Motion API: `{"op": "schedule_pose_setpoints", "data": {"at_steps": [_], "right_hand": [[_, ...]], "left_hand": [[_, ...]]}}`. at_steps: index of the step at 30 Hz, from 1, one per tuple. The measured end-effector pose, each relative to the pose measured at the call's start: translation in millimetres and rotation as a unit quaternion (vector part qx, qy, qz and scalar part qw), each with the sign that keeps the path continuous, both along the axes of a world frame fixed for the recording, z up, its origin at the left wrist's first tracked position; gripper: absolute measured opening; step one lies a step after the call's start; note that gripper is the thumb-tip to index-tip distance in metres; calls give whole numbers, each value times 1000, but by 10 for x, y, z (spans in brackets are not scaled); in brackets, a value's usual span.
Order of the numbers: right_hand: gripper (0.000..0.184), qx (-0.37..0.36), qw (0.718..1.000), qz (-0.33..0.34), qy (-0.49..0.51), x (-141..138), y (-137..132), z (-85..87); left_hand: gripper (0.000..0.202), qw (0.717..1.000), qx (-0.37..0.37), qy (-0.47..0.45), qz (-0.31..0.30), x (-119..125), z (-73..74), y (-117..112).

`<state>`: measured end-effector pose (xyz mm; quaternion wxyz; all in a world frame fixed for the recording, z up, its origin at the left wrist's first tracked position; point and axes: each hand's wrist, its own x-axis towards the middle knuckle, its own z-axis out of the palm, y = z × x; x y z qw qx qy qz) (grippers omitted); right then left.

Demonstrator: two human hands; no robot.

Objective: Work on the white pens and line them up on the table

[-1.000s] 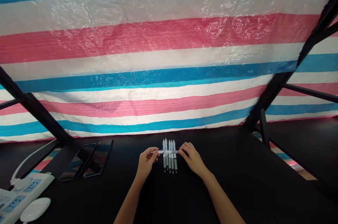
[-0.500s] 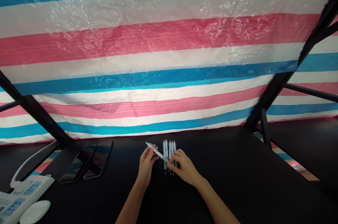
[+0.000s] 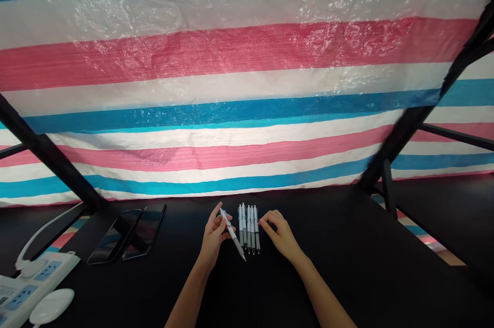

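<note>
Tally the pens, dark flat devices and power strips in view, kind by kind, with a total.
Pens: 6 (5 side by side, 1 in the left hand)
Dark devices: 2
Power strip: 1
Total: 9

Left hand (image 3: 214, 234) in a pinch, right hand (image 3: 282, 236) palm-down and perhaps loosely curled.

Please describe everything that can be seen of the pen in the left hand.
The pen is slim and plastic-looking, with a white upper barrel, a grey lower section and a darker pointed tip. The left hand holds it by the upper part. It slants, its upper end left of the row of pens and its tip pointing rightward and back toward the person. Whether it touches the table cannot be told.
</note>
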<state>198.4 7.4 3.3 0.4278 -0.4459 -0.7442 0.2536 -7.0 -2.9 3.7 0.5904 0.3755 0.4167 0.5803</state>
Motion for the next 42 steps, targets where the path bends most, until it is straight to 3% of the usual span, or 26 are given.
{"op": "schedule_pose_setpoints", "data": {"at_steps": [13,24,31,42], "right_hand": [[32,-4,1000,-14,-8,27,24,-16],[32,-9,1000,-20,-20,59,46,-42],[36,-13,999,-21,-21,61,60,-66],[36,-14,999,-20,-35,58,68,-84]], "left_hand": [[52,999,18,40,3,-65,-74,55],[75,999,13,43,14,-57,-26,11],[61,998,11,63,-10,-75,-52,32],[51,996,18,88,-16,-54,26,7]]}}
